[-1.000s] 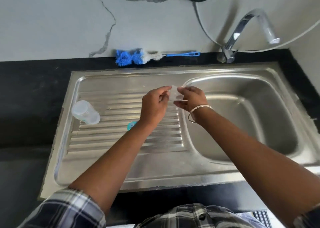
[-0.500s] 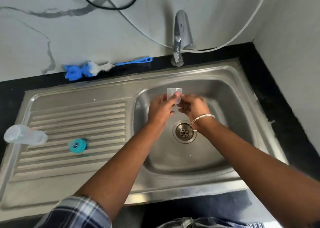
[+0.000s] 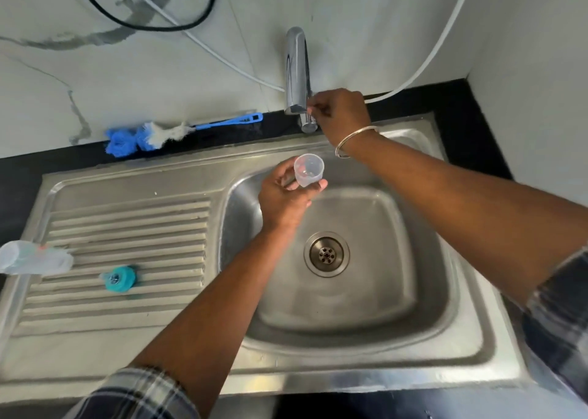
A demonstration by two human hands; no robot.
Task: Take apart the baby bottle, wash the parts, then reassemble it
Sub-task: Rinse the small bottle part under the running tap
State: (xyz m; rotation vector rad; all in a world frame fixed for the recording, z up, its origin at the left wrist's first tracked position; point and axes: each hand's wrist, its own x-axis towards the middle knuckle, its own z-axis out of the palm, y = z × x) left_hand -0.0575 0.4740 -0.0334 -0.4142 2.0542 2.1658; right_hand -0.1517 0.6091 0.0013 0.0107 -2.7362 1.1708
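My left hand holds a small clear bottle cap upright over the sink basin, its open mouth facing up, just below the faucet spout. My right hand has left the cap and is closed around the tap handle at the base of the chrome faucet. No water runs. The clear bottle body lies on its side at the left edge of the ribbed drainboard. A teal screw ring with the nipple sits on the drainboard near it.
A blue and white bottle brush lies on the black counter behind the drainboard. The drain is in the basin's middle. A white hose and a black cable hang on the wall behind the faucet. A wall closes the right side.
Both hands carried the cap from above the drainboard to over the basin. My right hand then let go and reached up to the tap handle; my left hand keeps the cap.
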